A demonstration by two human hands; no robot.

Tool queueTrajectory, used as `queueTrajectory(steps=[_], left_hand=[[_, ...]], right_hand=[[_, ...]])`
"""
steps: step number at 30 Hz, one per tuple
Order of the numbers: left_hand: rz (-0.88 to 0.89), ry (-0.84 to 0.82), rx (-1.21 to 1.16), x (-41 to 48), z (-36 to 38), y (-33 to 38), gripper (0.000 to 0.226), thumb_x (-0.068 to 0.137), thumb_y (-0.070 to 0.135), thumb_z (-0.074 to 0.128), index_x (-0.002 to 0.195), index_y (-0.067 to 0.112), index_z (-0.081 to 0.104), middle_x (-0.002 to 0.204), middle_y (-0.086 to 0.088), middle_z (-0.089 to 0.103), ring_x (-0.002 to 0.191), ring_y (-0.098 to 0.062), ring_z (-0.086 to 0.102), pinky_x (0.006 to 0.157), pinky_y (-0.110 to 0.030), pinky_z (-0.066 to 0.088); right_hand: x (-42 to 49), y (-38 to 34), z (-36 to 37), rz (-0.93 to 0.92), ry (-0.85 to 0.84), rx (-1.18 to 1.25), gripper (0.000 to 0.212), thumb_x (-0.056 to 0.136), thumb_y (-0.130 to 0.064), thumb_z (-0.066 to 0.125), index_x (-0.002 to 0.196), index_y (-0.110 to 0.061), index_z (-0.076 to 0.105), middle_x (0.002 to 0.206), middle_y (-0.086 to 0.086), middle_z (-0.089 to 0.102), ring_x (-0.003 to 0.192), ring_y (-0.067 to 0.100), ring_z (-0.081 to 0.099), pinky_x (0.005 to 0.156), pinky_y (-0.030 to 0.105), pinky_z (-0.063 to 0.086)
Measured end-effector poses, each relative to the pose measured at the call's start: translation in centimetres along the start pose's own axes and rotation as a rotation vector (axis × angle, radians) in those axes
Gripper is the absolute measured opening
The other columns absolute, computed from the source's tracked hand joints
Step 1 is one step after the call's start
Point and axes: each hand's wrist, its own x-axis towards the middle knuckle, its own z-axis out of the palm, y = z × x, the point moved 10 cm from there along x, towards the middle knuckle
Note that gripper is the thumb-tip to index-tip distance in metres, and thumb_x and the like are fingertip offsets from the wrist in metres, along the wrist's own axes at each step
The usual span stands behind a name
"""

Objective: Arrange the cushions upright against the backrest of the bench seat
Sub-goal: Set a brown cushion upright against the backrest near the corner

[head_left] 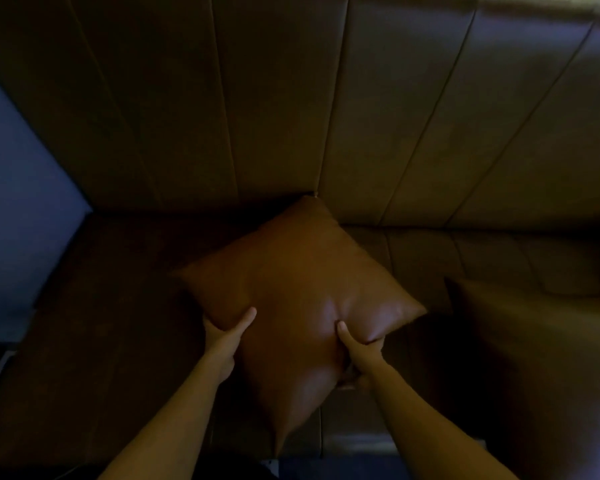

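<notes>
A tan leather cushion [291, 271] is held over the dark bench seat [111, 306], turned like a diamond with its far corner near the foot of the padded backrest [278, 109]. My left hand [226, 337] grips its lower left edge, thumb on top. My right hand [357, 355] grips the lower right edge, thumb pressed into the leather and fingers hidden beneath. A second, darker cushion [520, 341] stands on the seat to the right, blurred in shadow.
The backrest has vertical padded panels running across the whole width. A bluish wall [18, 216] closes off the bench at the left end. The seat's front edge [357, 441] lies just below my arms. The scene is dim.
</notes>
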Motion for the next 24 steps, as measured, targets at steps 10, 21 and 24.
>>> queueTrajectory(steps=[10, 21, 24], left_hand=[[-0.108, 0.112, 0.412, -5.6, 2.6, 6.7, 0.099, 0.084, 0.025, 0.071, 0.156, 0.026, 0.003, 0.16, -0.013, 0.017, 0.142, -0.038, 0.028, 0.109, -0.053, 0.033], [-0.001, -0.205, 0.624, -14.6, 23.5, 8.0, 0.067, 0.09, 0.036, 0.061, 0.148, 0.018, 0.033, 0.153, -0.01, 0.034, 0.133, -0.031, 0.042, 0.103, -0.043, 0.04], [-0.069, -0.294, 0.549, -18.3, 29.1, 4.0, 0.064, 0.093, 0.032, 0.058, 0.148, 0.016, 0.031, 0.146, -0.01, 0.043, 0.105, -0.021, 0.058, 0.084, -0.034, 0.051]], right_hand=[[-5.4, -7.2, -2.6, 0.001, 0.059, -0.171, 0.072, 0.092, -0.029, 0.06, 0.151, -0.007, 0.025, 0.144, 0.024, 0.044, 0.124, 0.038, 0.051, 0.103, 0.047, 0.044], [-8.9, -18.4, -14.5, -0.093, 0.079, -0.175, 0.064, 0.096, -0.032, 0.052, 0.152, -0.021, 0.025, 0.151, 0.012, 0.039, 0.133, 0.031, 0.045, 0.098, 0.039, 0.043], [-8.3, -18.9, -21.5, -0.105, 0.081, -0.21, 0.066, 0.094, -0.037, 0.054, 0.152, -0.022, 0.026, 0.149, 0.012, 0.04, 0.131, 0.032, 0.046, 0.106, 0.045, 0.042]])
